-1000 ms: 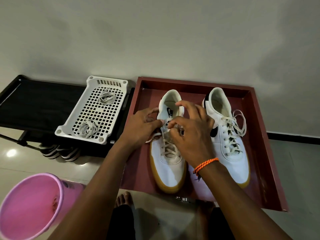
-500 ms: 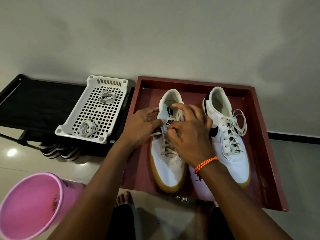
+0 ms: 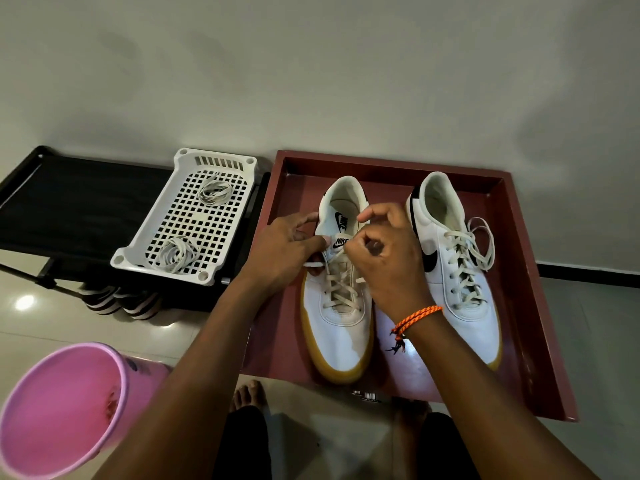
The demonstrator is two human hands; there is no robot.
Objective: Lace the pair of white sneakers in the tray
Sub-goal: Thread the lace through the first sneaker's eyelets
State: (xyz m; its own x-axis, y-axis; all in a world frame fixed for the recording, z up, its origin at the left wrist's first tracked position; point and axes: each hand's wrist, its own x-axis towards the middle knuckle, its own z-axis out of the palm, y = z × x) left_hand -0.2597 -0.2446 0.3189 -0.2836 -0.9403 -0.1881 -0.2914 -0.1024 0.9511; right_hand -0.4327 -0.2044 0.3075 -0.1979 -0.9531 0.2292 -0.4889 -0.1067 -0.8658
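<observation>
The left sneaker (image 3: 341,306) lies in the tray (image 3: 540,306), toe toward the person, its lace (image 3: 341,289) crossed up through most of the eyelets. Both hands work at its top, near the tongue. The left hand (image 3: 284,251) pinches one lace end just beside the upper eyelets on its side, with a short white tip showing below the fingers. The right hand (image 3: 384,251) is curled over the other side, thumb and forefinger drawn together at what looks to be the second lace end — the strand itself is mostly hidden under the fingers.

Judging by this, the step in hand is the last eyelets of this shoe. The next move calls for threading each tip through its top hole and drawing both ends even, without slackening the crossings below.

Just beyond the right hand sits the right sneaker (image 3: 453,271), laced to the top with loose ends draped over its far side. Out past the left hand, a white basket (image 3: 159,237) holds two coiled laces on a black rack (image 3: 79,206) — nearer the person stands a pink bucket (image 3: 65,410).
</observation>
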